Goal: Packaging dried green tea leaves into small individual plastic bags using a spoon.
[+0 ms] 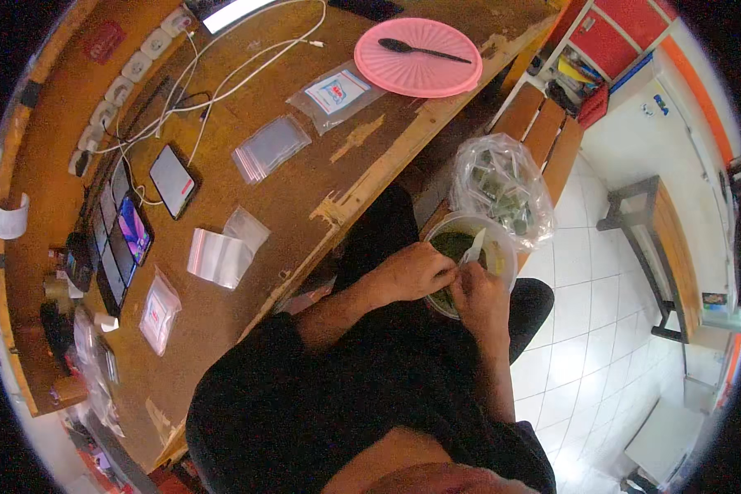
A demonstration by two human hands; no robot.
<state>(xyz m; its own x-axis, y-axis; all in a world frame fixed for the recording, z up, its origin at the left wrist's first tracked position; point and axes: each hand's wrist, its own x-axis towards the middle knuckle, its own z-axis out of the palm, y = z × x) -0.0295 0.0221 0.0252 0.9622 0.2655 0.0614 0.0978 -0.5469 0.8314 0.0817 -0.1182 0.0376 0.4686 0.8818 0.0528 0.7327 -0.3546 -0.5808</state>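
Observation:
Both my hands meet over a round plastic tub (pixel 505 242) on my lap, which holds a dark green substance. My left hand (pixel 417 272) and my right hand (pixel 481 299) pinch a small clear plastic bag (pixel 471 253) between them, with a pale tip standing up from it. What is in the bag I cannot tell. Just beyond the tub, on the wooden bench, lies a large clear bag (pixel 500 185) filled with small packets of green stuff. On the table a black spoon (pixel 423 50) rests on a pink ribbed lid (pixel 407 77).
The wooden table (pixel 321 167) at left bears stacks of zip bags (pixel 272 148), a phone (pixel 173 179), white cables and a row of power sockets (pixel 120 91). A slatted bench (pixel 534 123) stands beyond the table's edge. Another bench (pixel 673 247) is on the tiled floor at right.

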